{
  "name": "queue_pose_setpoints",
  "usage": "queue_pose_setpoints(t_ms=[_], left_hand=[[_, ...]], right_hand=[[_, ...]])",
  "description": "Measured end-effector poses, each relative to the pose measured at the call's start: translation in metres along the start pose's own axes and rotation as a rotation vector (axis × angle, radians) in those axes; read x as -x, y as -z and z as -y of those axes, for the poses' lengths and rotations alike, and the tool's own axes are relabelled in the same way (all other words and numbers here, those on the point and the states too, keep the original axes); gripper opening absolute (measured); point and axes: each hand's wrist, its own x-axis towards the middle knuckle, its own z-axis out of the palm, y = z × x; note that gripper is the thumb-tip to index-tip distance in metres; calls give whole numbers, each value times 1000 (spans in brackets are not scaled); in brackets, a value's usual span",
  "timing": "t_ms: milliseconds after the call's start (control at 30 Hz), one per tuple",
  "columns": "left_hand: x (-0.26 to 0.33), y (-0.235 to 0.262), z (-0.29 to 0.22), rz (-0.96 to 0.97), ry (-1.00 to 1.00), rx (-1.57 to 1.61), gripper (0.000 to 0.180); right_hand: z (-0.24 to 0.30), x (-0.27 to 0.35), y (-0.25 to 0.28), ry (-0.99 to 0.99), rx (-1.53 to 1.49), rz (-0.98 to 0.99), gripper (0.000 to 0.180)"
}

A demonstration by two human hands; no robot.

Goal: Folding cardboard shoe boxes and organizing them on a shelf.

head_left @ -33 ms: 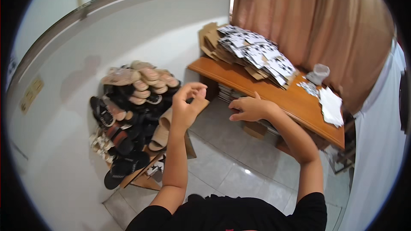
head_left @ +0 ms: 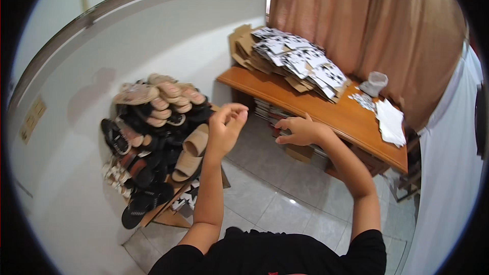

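Observation:
Both my hands are raised in the air over the floor, and I see nothing held in either. My left hand (head_left: 224,131) has its fingers loosely curled toward the thumb, with a small gap between them. It is nearest to a pair of tan slide sandals (head_left: 186,167) at the right side of a footwear pile. My right hand (head_left: 300,131) points leftward with its fingers apart and thumb up, in front of the wooden desk (head_left: 326,114). Neither hand touches the desk or the sandals.
Several beige and black sandals (head_left: 170,91) are heaped on a low stand by the wall. The desk bears star-patterned cardboard sheets (head_left: 300,61), a translucent bag (head_left: 374,84) and white paper (head_left: 390,122). A brown curtain (head_left: 356,20) hangs behind; a white cloth (head_left: 443,147) hangs at right.
The view has shifted slightly, so the desk and footwear sit further left. More of the tan sandals shows beside my left forearm. My hands keep nearly the same pose.

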Motion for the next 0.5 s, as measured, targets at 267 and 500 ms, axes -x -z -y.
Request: queue_pose_setpoints(t_ms=[267,500], left_hand=[[-10,-143,140,601,320,79,21],[-88,-209,244,1026,359,-419,48]], right_hand=[[-164,-8,-125,-265,-782,-511,70],[-234,-87,-168,-465,-1157,-757,65]])
